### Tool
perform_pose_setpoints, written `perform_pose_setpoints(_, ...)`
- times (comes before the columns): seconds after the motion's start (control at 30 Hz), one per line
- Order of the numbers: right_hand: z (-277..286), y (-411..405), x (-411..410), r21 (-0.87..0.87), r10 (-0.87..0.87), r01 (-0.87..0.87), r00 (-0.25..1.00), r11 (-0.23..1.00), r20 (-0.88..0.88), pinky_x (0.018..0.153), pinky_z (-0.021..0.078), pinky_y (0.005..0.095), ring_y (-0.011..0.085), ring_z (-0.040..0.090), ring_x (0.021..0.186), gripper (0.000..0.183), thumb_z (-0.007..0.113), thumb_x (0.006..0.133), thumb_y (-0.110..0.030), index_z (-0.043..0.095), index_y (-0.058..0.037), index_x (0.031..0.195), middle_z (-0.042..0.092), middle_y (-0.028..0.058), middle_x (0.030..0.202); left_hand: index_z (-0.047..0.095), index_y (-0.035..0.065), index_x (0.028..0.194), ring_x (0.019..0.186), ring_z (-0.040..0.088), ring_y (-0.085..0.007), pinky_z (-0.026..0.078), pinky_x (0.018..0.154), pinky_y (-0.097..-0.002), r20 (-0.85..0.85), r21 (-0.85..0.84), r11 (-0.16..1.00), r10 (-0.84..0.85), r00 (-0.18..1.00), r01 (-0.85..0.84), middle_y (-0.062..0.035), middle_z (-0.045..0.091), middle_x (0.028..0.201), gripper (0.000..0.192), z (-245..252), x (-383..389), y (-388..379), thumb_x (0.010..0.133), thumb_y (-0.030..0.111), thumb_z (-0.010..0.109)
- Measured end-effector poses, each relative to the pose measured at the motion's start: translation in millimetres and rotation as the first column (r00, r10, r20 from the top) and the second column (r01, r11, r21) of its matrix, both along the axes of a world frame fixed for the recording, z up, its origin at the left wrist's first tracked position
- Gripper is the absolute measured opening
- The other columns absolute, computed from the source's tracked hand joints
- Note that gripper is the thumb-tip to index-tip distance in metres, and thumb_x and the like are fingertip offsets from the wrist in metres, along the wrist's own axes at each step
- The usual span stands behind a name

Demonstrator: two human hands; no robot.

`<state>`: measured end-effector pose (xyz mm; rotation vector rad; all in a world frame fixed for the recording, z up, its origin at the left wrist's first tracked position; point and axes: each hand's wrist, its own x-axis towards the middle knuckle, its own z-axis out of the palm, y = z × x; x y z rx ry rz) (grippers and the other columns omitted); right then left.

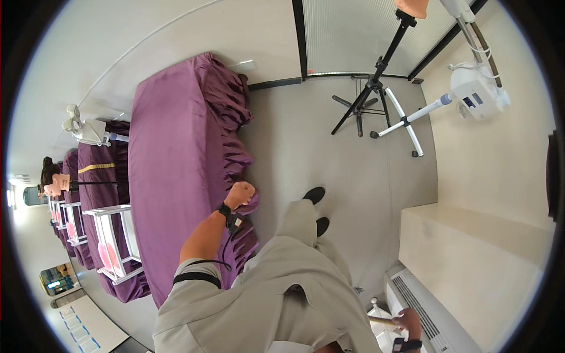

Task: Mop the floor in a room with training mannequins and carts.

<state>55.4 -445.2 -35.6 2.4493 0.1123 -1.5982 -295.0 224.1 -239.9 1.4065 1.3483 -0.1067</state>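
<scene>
My left hand (240, 195) hangs beside the massage bed (170, 145), near the ruffled skirt of its purple cover. Its fingers are curled into a loose fist, and I see nothing in it. At the lower right, my right hand (408, 321) has its fingers closed around one end of a thin tan strip or stick (382, 321). This thing lies above a white trolley (383, 337), which is partly hidden by my clothing. Dark bands with small devices are on both wrists.
Ahead stands a black tripod (388, 50) bearing part of a mannequin head (412, 7). Right of it is a white steamer (479, 90) on a wheeled stand (406, 121). A floor air-conditioning unit (417, 304) is beside my right hand. More purple beds (97, 194) and white trolleys (112, 242) line the left.
</scene>
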Motion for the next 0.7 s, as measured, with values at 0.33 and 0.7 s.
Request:
perform_pose_setpoints(0.33,-46.3,20.8,-47.6,-0.137,0.267,-0.279,0.958,0.95,-0.101,0.073,0.0562,0.0387,0.027,0.071,0.074,0.033,0.072,0.067,-0.027,0.073,-0.0051,0.091,0.071,0.0129,0.077,0.068,0.0017,0.072,0.051,0.065,-0.0259,0.055,0.054,-0.0369,-0.154,0.235,0.909,-0.314,0.937,0.343,-0.0156,0.062,0.058,0.025,-43.0,-15.1,122.3,0.084,0.021,0.057)
perform_pose_setpoints(0.7,-6.1,203.7,-129.9,-0.298,0.303,-0.331,0.943,0.895,-0.139,0.076,0.0557,0.0439,0.0351,0.069,0.086,0.02,0.066,0.068,-0.023,0.074,-0.0101,0.081,0.071,0.017,0.085,0.071,0.0015,0.082,0.078,0.068,-0.038,0.055,0.077,-0.0442,-0.237,0.327,0.777,-0.483,0.843,0.537,-0.0235,0.067,0.08,0.028,-112.9,80.6,354.5,0.084,0.027,0.059)
